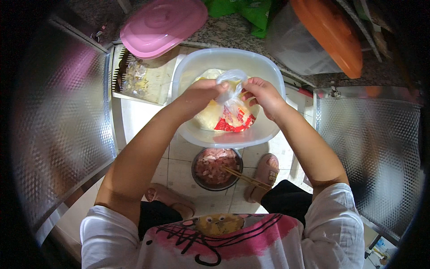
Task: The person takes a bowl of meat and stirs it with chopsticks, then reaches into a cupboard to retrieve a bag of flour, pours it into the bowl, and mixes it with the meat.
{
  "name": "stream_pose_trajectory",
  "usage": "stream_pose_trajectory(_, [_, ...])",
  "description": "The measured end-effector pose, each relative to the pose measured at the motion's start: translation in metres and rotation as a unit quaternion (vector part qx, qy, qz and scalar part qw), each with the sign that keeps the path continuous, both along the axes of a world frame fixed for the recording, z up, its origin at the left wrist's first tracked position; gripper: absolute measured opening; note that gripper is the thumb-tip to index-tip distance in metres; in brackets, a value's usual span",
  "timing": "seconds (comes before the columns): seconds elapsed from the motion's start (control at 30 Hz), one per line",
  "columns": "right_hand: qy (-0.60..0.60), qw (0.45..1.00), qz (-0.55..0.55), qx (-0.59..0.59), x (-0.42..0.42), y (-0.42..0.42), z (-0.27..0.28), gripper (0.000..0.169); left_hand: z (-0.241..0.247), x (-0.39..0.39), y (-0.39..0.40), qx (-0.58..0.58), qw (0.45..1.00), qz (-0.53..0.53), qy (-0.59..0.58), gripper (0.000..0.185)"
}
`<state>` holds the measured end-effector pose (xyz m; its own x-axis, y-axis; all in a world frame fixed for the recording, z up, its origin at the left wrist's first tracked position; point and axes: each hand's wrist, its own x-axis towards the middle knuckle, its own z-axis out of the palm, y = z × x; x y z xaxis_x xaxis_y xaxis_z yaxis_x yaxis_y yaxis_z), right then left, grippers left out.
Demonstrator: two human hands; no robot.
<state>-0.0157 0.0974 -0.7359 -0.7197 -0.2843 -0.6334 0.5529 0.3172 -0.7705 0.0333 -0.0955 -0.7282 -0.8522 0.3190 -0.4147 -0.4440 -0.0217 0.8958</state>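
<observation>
A clear plastic bag (237, 116) with red print and pale yellowish contents sits inside a large translucent plastic tub (231, 140). Its gathered top is between my two hands. My left hand (210, 90) pinches the bunched plastic from the left, thumb on top. From the right, my right hand (260, 92) grips the same gathered plastic between thumb and fingers. What exactly the bag contains, and whether its neck is knotted, I cannot tell.
Below the tub, a dark bowl of cut raw meat (215, 166) holds wooden chopsticks (248, 178). A pink plastic lid (161, 23), a green bag (257, 15) and a container with an orange lid (331, 33) lie beyond. Metal cabinet doors (77, 111) flank both sides.
</observation>
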Motion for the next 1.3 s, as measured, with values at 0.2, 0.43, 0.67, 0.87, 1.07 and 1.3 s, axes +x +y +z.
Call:
stream_pose_trajectory(0.2, [0.384,0.902,0.177,0.089,0.032,0.000,0.011,0.018,0.034,-0.019,-0.034,0.302,0.947,-0.024,0.111,0.032])
stream_pose_trajectory(0.43, [0.447,0.851,0.187,0.201,0.038,-0.020,-0.004,0.026,0.062,-0.013,-0.013,-0.088,0.956,-0.004,0.281,0.028])
stream_pose_trajectory(0.67, [0.525,0.681,0.380,0.339,0.008,-0.010,-0.013,0.024,0.048,-0.007,-0.012,-0.441,0.873,-0.052,0.200,0.033])
stream_pose_trajectory(0.87, [0.588,0.699,0.315,0.256,0.002,0.004,-0.002,0.014,-0.039,0.024,0.009,-0.364,0.862,-0.105,0.337,0.038])
stream_pose_trajectory(1.07, [0.597,0.628,0.349,0.359,0.005,0.025,0.012,0.025,-0.017,0.005,-0.006,-0.389,0.836,-0.176,0.344,0.028])
stream_pose_trajectory(1.3, [0.626,0.664,0.386,0.134,0.004,0.026,0.024,0.036,0.002,0.010,-0.012,-0.115,0.961,-0.137,0.210,0.025])
